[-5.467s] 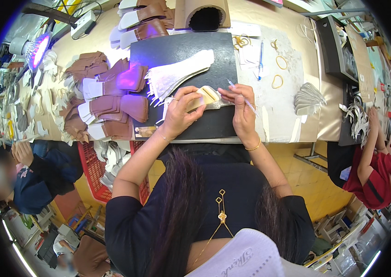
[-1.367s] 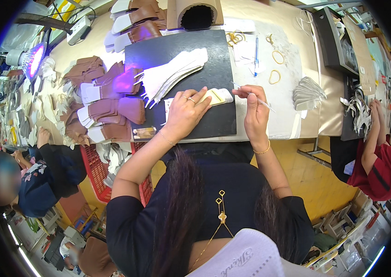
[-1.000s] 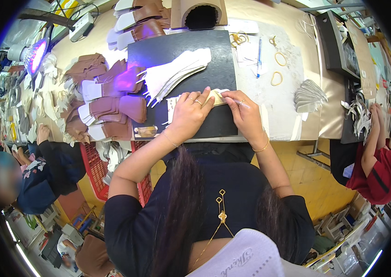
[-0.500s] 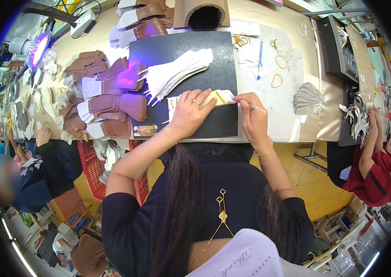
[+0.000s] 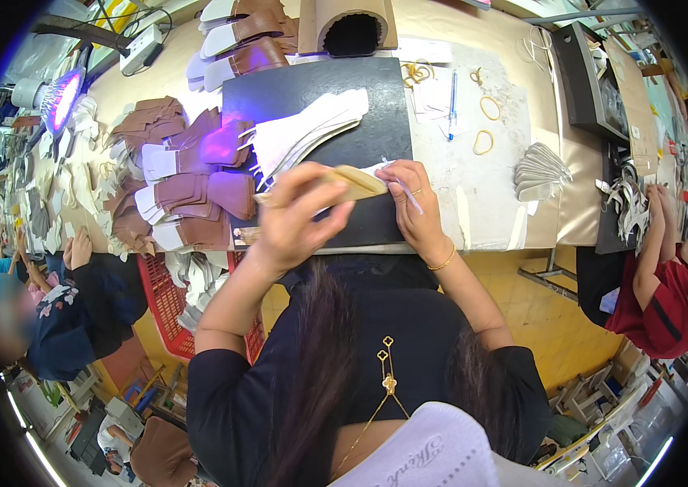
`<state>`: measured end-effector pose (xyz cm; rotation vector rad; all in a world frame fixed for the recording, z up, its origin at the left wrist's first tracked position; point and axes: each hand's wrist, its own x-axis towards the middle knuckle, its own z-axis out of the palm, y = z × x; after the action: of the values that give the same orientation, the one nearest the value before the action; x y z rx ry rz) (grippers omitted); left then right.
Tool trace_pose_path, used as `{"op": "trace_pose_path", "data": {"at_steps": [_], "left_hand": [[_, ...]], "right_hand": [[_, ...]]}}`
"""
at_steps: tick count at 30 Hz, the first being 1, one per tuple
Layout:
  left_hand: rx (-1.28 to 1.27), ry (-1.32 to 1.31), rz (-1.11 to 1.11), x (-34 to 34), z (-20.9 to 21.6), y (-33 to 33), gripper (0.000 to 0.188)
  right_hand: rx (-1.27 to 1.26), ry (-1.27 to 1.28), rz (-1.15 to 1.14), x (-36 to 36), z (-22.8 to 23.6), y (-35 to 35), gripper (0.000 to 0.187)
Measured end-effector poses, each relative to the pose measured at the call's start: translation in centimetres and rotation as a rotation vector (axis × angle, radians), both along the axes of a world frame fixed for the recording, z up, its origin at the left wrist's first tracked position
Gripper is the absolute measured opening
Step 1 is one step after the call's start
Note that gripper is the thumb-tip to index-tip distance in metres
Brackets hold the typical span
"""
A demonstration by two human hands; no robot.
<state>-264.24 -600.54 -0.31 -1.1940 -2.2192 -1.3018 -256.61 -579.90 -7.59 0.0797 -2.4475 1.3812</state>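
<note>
My left hand (image 5: 301, 217) is lifted over the black mat (image 5: 279, 93), its fingers bent round a stiff yellow shaped piece (image 5: 360, 183). That piece is tilted up, and part of it is hidden behind the fingers. Close to its right end, my right hand (image 5: 415, 203) is closed on a slim whitish pen-like tool (image 5: 414, 200). The right fingertips also touch a small white piece (image 5: 379, 167), mostly covered. A fanned stack of white cut pieces (image 5: 311, 126) with thin strips at one end lies on the mat beyond my hands.
Brown and white cut pieces (image 5: 189, 195) are piled left of the mat. A lit lamp (image 5: 61, 97) stands far left. On the right lie a blue pen (image 5: 452, 105), rubber bands (image 5: 483, 143) and fanned grey pieces (image 5: 540, 172). A red basket (image 5: 167, 304) sits below the table edge. Co-workers sit at both sides.
My left hand has risen off the mat and moved left and nearer, tilting up the yellow piece it pressed down before. My right hand has shifted slightly left, with the slim tool turned more downward.
</note>
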Motion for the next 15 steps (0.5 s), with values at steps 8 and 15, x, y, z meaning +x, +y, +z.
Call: {"op": "trace_pose_path", "data": {"at_steps": [8,15], "left_hand": [[-0.262,-0.005,0.249,-5.5,3.0,-0.4,0.029],[-0.42,0.172,0.138,-6.5,-2.9,1.7,0.021]], "right_hand": [[-0.325,-0.062,-0.006,-0.1,-0.2,0.0,0.023],[-0.64,-0.027,-0.131,0.6,0.7,2.2,0.036]]}}
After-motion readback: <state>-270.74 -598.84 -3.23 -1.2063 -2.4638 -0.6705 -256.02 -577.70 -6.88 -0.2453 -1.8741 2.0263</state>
